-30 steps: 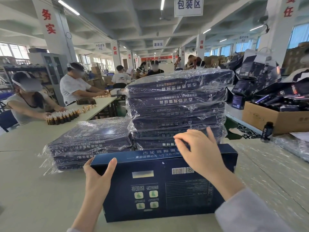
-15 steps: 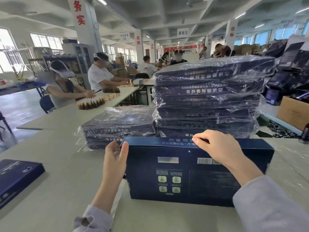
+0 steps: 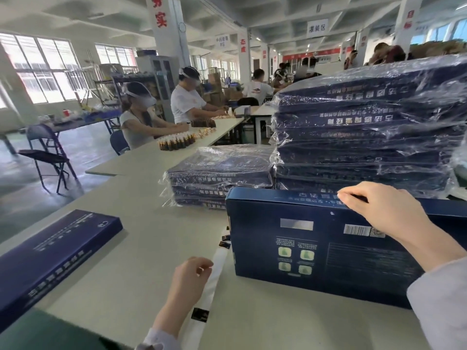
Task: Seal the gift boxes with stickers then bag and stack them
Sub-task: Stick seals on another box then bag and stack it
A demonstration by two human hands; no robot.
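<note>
Big pale worktop [image 3: 141, 248], and on the far right of it a tall stack [image 3: 366, 137] of navy boxes in clear plastic bags, white Chinese print upside down on their sides. Right in front of it the gift box [image 3: 316, 248] stands on its long edge, back panel towards us: barcode label [image 3: 356, 229], four green squares, "古法" readable upside down on the top edge. Another navy box [image 3: 55, 253] lies flat at the left, and a short bagged stack [image 3: 222, 173] sits beside the tall one. The pillar [image 3: 177, 72] has a red "实".

The right hand [image 3: 384, 213] grips the gift box's top edge, fingers [image 3: 351, 198] pressed together and curled over it. The left hand [image 3: 189, 279] has its fingers [image 3: 206, 265] curled at the white sticker strip [image 3: 214, 286]; can't tell if they're pinching it.
</note>
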